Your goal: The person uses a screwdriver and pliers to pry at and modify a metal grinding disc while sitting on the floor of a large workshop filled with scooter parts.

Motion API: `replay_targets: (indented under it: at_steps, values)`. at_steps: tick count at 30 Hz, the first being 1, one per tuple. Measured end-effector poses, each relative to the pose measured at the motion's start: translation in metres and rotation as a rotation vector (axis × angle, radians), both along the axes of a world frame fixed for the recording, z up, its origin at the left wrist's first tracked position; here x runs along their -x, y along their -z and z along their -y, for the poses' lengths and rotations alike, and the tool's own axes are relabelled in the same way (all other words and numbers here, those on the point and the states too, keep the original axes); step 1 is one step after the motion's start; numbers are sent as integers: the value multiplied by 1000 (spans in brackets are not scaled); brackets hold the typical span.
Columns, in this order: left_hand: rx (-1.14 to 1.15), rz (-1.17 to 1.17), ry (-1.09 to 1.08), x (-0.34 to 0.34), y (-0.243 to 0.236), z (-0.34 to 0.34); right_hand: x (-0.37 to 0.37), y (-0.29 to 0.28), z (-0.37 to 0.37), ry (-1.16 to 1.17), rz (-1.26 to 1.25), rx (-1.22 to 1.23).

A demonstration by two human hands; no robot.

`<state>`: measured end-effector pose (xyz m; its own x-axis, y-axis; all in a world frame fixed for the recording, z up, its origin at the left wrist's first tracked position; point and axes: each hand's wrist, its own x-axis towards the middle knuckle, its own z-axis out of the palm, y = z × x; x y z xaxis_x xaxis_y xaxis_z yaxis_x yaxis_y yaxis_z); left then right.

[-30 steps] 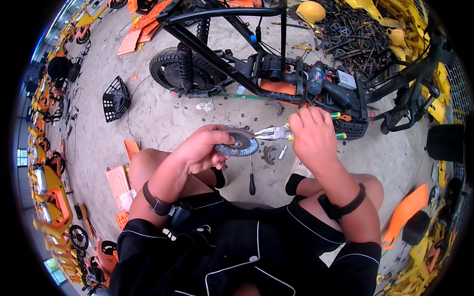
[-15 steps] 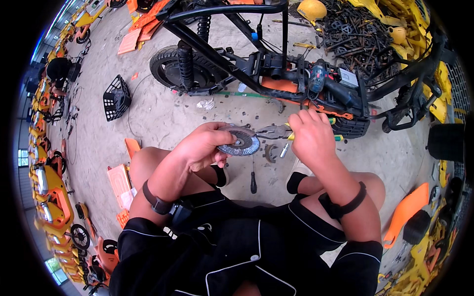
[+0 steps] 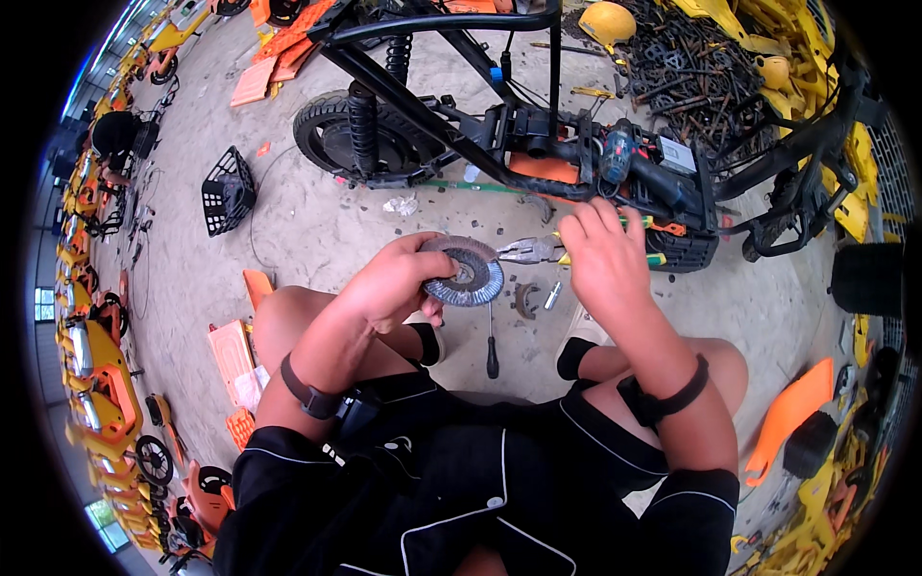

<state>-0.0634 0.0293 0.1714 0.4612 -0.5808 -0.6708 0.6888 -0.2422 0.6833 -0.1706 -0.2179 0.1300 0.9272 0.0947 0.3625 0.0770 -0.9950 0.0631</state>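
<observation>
Between my knees my left hand (image 3: 392, 286) grips a round flap disc (image 3: 478, 280), thumb near its centre and fingers curled beneath. The disc is grey and brownish with a worn, ridged rim. My right hand (image 3: 609, 252) is closed around pliers (image 3: 530, 251) with yellow-green handles. Their steel jaws point left and reach the disc's right edge; whether they pinch it I cannot tell. Below the disc, a screwdriver (image 3: 492, 357) with a dark handle lies on the floor. Near it are a curved brake shoe (image 3: 525, 300) and a small silver socket (image 3: 552, 296).
Ahead stands a stripped black scooter frame (image 3: 432, 115) with a rear wheel (image 3: 327, 144); a cordless drill (image 3: 619, 156) rests on it. A black basket (image 3: 229, 192) lies left. Metal parts (image 3: 691, 91) and a yellow helmet (image 3: 607, 23) are piled far right. Another person (image 3: 115, 139) is far left.
The flap disc has tilted so more of its face shows. My right hand has shifted slightly, its fingers loosening a little on the pliers.
</observation>
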Motion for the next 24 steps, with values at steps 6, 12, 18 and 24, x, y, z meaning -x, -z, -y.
replay_targets:
  at_steps: [6, 12, 18, 24]
  values:
    - [35, 17, -57, -6, 11, 3, 2, -4, -7, 145, 24, 206]
    - [-34, 197, -60, -2, 17, 8, 7, -1, 2, 132, -207, -171]
    - [-58, 800, 43, 13, 19, 13, 19, -9, 9, 173, -768, -852]
    - [-113, 1204, 116, 22, 27, 17, 19, -2, -8, 235, -922, -1024]
